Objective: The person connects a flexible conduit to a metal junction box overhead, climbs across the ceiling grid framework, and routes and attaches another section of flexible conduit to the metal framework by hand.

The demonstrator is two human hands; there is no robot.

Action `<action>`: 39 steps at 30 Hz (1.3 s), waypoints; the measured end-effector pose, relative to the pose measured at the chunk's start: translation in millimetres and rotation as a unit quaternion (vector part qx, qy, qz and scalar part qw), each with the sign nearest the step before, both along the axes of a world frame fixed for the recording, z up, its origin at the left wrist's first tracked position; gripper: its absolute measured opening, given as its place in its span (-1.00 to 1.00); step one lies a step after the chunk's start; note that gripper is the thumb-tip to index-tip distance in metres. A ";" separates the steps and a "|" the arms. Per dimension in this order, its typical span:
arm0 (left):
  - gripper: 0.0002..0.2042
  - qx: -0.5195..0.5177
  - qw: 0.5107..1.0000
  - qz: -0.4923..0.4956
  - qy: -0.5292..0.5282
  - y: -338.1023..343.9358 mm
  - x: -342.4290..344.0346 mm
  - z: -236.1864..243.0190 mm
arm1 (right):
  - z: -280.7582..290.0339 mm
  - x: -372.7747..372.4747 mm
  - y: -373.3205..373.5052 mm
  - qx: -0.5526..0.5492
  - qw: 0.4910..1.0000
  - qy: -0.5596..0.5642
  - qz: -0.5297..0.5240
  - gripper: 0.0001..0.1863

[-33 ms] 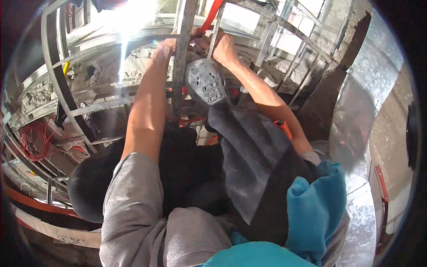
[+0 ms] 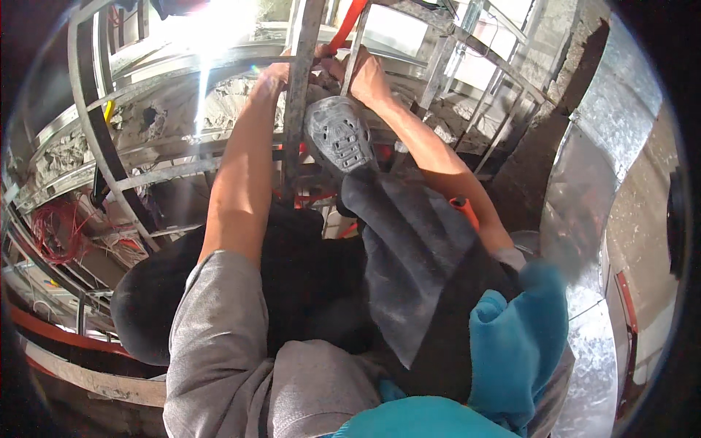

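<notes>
Both my arms reach forward through a metal stud frame. My left hand (image 2: pixel 276 71) is curled behind an upright metal stud (image 2: pixel 299 80), which hides most of its fingers. Just right of that stud, my right hand (image 2: pixel 367 76) is closed, its fingers at the lower end of an orange-red tube (image 2: pixel 347 28). A thin metal bar crosses in front of this hand. The fingertips of both hands meet near the tube's end, and what the left one grips there is hidden. Below the hands, my grey clog-style shoe (image 2: pixel 337 131) rests among the bars.
Crossing metal rails (image 2: pixel 175 174) surround the arms. Rough grey mortar (image 2: pixel 157 120) lies behind them, with bright light beyond. Coiled red wire (image 2: pixel 58 230) is at left. A shiny sheet-metal duct (image 2: pixel 584 197) stands at right. Another orange piece (image 2: pixel 464 210) shows by my right forearm.
Teal cloth at my right side has shifted slightly. My hands and the orange-red tube stay in nearly the same place.
</notes>
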State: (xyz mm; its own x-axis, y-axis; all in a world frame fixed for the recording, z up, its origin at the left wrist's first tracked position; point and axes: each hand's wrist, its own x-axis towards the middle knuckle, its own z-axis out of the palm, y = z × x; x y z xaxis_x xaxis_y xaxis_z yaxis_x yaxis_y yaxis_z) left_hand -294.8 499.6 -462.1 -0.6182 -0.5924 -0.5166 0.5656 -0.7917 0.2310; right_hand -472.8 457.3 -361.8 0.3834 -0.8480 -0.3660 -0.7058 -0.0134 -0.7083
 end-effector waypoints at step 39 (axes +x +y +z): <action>-0.71 -0.157 0.963 0.020 -0.219 24.4 -4.5 -46.2 | -47.2 -11.7 -6.9 0.113 0.992 0.061 0.004 -0.76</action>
